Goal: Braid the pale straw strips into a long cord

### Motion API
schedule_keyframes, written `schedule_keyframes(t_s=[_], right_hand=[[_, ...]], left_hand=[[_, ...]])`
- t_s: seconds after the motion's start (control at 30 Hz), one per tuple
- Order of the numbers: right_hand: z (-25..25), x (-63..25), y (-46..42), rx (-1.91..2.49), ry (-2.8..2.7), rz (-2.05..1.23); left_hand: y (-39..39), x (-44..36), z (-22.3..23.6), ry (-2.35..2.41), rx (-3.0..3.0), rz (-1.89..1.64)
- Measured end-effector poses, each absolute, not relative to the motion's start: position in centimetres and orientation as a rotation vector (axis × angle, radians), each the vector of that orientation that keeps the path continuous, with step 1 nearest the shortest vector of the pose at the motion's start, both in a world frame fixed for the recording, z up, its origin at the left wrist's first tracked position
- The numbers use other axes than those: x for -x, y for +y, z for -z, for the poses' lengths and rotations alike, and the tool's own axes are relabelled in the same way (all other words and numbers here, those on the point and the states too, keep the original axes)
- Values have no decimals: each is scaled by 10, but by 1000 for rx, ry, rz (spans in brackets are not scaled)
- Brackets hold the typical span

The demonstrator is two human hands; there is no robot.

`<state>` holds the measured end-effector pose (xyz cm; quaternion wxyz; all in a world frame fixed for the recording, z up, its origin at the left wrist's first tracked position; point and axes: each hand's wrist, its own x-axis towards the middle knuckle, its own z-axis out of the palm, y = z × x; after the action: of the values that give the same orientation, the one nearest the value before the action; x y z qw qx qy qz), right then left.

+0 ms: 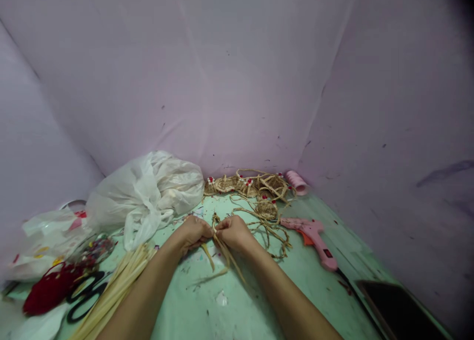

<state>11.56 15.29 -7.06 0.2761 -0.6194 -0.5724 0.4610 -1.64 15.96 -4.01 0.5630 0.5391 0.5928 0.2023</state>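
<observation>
Pale lilac walls (244,93), scuffed with dark marks, enclosed three sides of a green tabletop (252,315) dotted with stains and scraps. A white plastic bag (148,187) sat against the far wall, and a pink glue gun (314,236) lay to the right. Over the table's middle, the left hand (193,232) and right hand (232,231) met, fingertips of both pinching straw-coloured strands (224,251) whose loose ends trailed toward the near side. A pink spool (296,182) lay near the far right corner.
</observation>
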Motion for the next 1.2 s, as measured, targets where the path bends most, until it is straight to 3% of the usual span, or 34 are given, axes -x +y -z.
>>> schedule_keyframes(t_s=[0.23,0.5,0.77,0.97,1.2], right_hand=[[66,-118,153,1727,-1784,-959],[52,-120,148,1771,-1813,-861],[58,-123,155,1805,-1693,-1022],[54,-121,153,1755,-1428,-1360],[58,-115,149,1848,-1547,-1107]], left_hand=[[159,15,39,1412,-1268,-473],[155,10,34,1415,-1271,-486],[154,5,34,1417,-1289,-537],[155,5,42,1393,-1366,-585],[157,8,47,1289,-1349,-619]])
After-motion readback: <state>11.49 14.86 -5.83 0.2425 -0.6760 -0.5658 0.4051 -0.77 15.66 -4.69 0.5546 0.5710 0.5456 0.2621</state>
